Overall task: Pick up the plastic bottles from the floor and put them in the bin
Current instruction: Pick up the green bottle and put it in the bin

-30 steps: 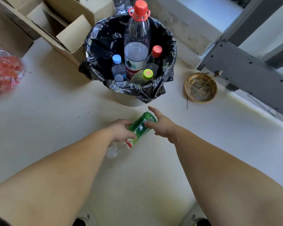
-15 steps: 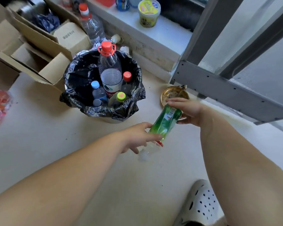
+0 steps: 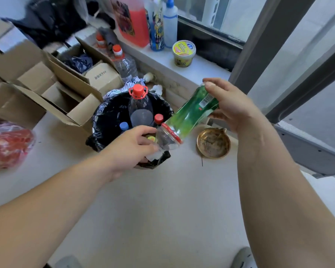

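Both hands hold one green-labelled plastic bottle (image 3: 190,115) in the air, tilted, with its clear neck end low and its base high. The right hand (image 3: 230,105) is clamped around the upper, labelled end, thumb on top and fingers wrapped beneath. The left hand (image 3: 130,147) grips the clear lower end, fingers curled over it, right above the near rim of the bin (image 3: 104,120). The bin, lined with a black bag, stands on the pale floor (image 3: 162,200) and already holds several bottles standing upright: a tall clear bottle with a red handled cap (image 3: 138,105) in the middle, a red-capped bottle (image 3: 158,118) to the right of it, a blue-capped bottle (image 3: 123,126) to its left, and a yellow-green cap (image 3: 151,138) just showing between the left hand's fingers and the held bottle. Just right of the bin a round brass dish (image 3: 214,143) lies on the floor. Left of the bin sit open cardboard boxes (image 3: 46,88), and farther left a red mesh bag (image 3: 8,144). Behind the bin another clear bottle with a red cap (image 3: 124,62) stands by the boxes, and beyond that a ledge (image 3: 201,68) carries a yellow-lidded tub (image 3: 183,53), a white squeeze bottle (image 3: 170,22) and a jug of red liquid (image 3: 132,20).
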